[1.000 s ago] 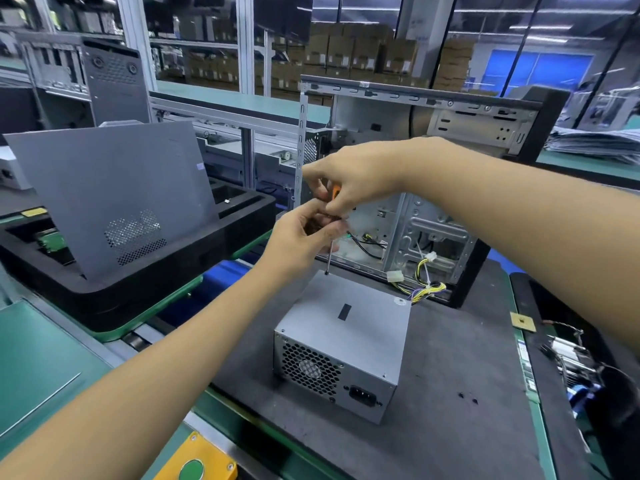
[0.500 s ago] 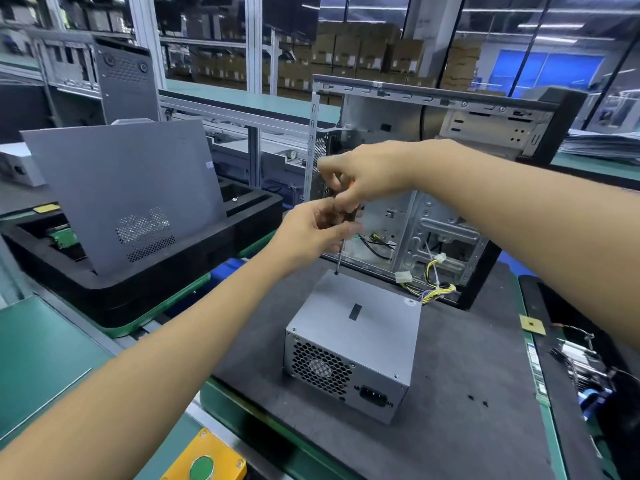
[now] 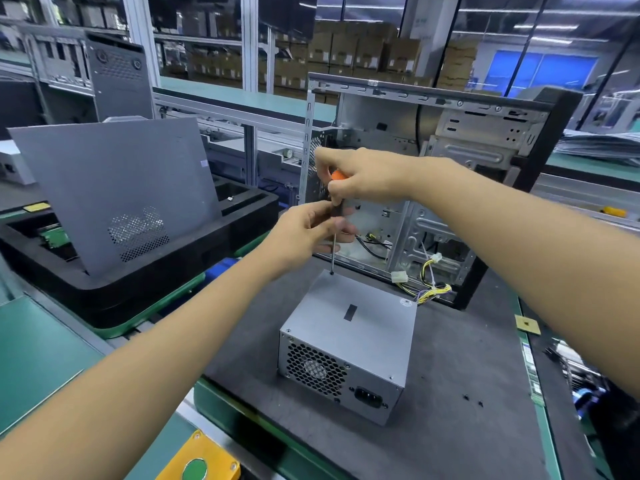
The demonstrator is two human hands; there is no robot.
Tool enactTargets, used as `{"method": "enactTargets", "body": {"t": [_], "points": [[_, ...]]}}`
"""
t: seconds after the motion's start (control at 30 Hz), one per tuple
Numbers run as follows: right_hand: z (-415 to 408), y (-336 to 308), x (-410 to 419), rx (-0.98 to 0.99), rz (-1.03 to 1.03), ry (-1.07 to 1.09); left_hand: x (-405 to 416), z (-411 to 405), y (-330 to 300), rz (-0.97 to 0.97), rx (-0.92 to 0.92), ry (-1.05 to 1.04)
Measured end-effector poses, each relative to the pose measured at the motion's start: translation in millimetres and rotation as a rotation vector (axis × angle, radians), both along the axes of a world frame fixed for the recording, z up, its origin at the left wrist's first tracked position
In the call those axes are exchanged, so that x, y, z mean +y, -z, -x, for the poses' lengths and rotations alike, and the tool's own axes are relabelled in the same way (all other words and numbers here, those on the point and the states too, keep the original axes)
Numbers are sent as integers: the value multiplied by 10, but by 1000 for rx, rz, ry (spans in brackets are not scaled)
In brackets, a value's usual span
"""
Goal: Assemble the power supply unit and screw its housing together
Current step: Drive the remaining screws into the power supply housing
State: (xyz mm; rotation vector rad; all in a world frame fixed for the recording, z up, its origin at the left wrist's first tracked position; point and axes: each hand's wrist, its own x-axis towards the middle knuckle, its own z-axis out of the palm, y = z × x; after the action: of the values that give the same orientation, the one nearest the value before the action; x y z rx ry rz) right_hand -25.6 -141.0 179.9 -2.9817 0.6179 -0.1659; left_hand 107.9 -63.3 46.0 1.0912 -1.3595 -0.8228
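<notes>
right hand [image 3: 360,178] grips the screwdriver [image 3: 334,216] handle; left hand [image 3: 308,233] pinches its shaft, likely steadying the tip on the power supply unit's [image 3: 349,337] far corner, at 11 o'clock of its lid. unit sits mid-mat [image 3: 460,375].

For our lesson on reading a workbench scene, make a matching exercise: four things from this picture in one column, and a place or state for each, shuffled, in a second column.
Things
1. screwdriver
2. power supply box
3. grey side panel
4. loose screws

Places or states
A. leaning upright in the black foam tray
B. lying on the dark mat, right of the box
C. held upright by both hands, tip on the box's far corner
D. standing on the dark mat, fan grille towards the camera

Pairs: 1-C, 2-D, 3-A, 4-B
</notes>
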Motion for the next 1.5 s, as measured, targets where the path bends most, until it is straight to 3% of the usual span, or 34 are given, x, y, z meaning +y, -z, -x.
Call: {"method": "enactTargets", "body": {"t": [0.2,0.4,0.47,0.63,0.7,0.87,1.13,1.23,1.37,1.5], "points": [[1,109,45,-238,-117,3,62,-13,-50,5,33,81],[-49,462,72,-511,-42,85,-3,34,30,66,40,-207],[-108,597,146,-608,-180,85,0,8,53,84,0,-241],[-205,796,241,-995,-759,-78,58,45,34,125,-24,-338],[-176,839,201,-1075,-881,-79,54,71,41,132,-25,-339],[-95,898,85,-1068,-969,-133,65,78,108,173,-137,-312],[-151,909,1,-1222,-771,-43,80,73,72,109,-66,-239],[-178,942,8,-1160,-691,-58,46,104,101,143,-92,-291],[-125,952,14,-1111,-880,-196,34,85,93,68,-74,-210],[-112,930,-15,-1196,-791,-148,60,43,58,31,-87,-124]]}}
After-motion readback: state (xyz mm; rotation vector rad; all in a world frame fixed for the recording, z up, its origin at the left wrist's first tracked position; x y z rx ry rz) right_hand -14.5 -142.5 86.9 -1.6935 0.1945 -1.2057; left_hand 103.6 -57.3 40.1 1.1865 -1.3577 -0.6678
